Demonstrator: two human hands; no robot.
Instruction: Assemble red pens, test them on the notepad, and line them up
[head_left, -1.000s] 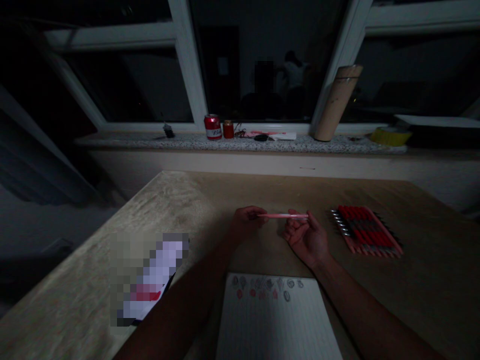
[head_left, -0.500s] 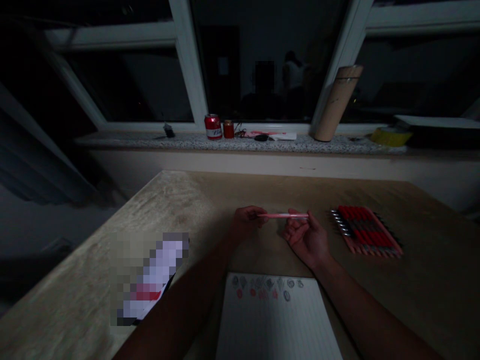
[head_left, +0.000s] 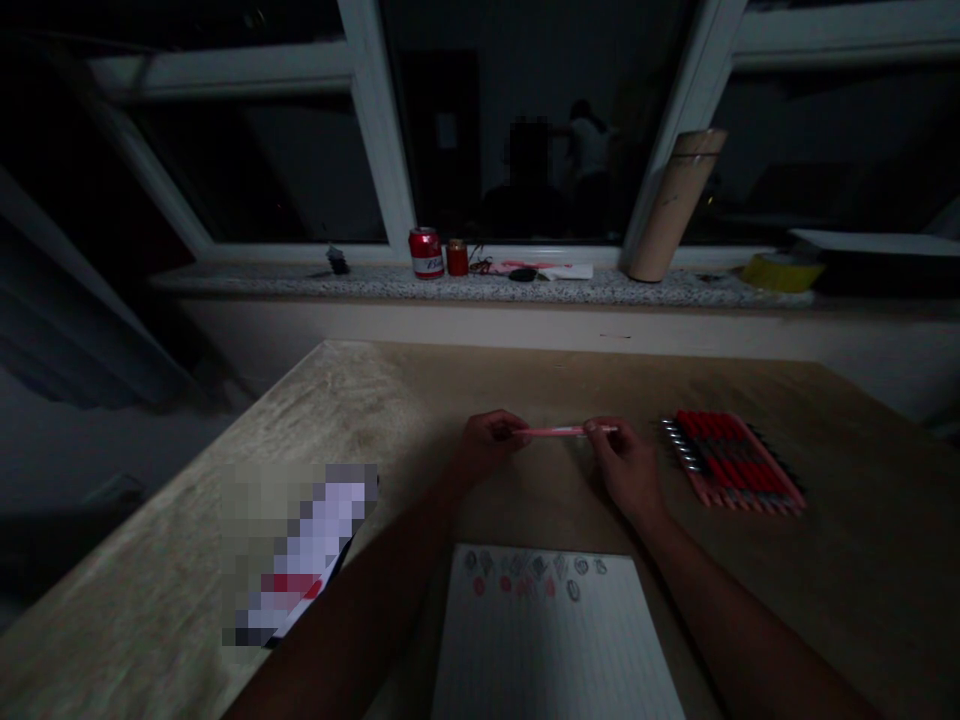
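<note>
Between my two hands a slim pink pen (head_left: pixel 556 431) lies level above the table, beyond the notepad. My left hand (head_left: pixel 493 440) pinches its left end. The fingers of my right hand (head_left: pixel 622 460) close on the other end, and a pale tip sticks out past them. Below the hands lies a lined notepad (head_left: pixel 555 650) with grey and red scribbled circles and hatching along its top. To the right of my right hand rests a stack of red and black pens (head_left: pixel 731 460), laid side by side in rows.
A pixelated phone-like object (head_left: pixel 311 555) lies left on the table (head_left: pixel 360 400). Along the windowsill (head_left: pixel 375 287) stand a red can (head_left: pixel 426 253), a small red jar (head_left: pixel 457 258), a wood-coloured flask (head_left: pixel 675 205) and yellow tape (head_left: pixel 781 273). A person (head_left: pixel 589 145) is reflected in the window.
My right hand has turned over and its fingers have closed on the right end of the pen, where before the palm showed. The left hand keeps its pinch.
</note>
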